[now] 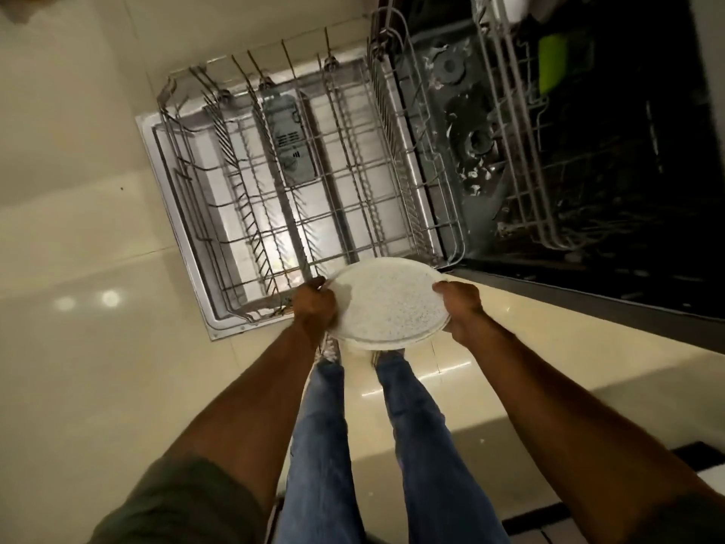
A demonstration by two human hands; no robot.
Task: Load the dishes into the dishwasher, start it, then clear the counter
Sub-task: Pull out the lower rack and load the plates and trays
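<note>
Nearest the camera, two bare forearms reaching forward out of dark olive short sleeves, with two legs in blue jeans below and between them. At the wrists' ends, one round white speckled plate gripped on opposite edges: left hand wrapped around the left rim, fingers curled under, and right hand clamped on the right rim, thumb on top. Plate carried in the air, slightly tilted, just over the near edge of one pulled-out grey wire lower rack. Under that rack, one lowered dishwasher door lying flat above the glossy cream tile floor, with one grey detergent dispenser visible through the wires. Farther right, the dark open dishwasher tub and one white wire upper rack, with one lime-green item inside, too dim to identify.
</note>
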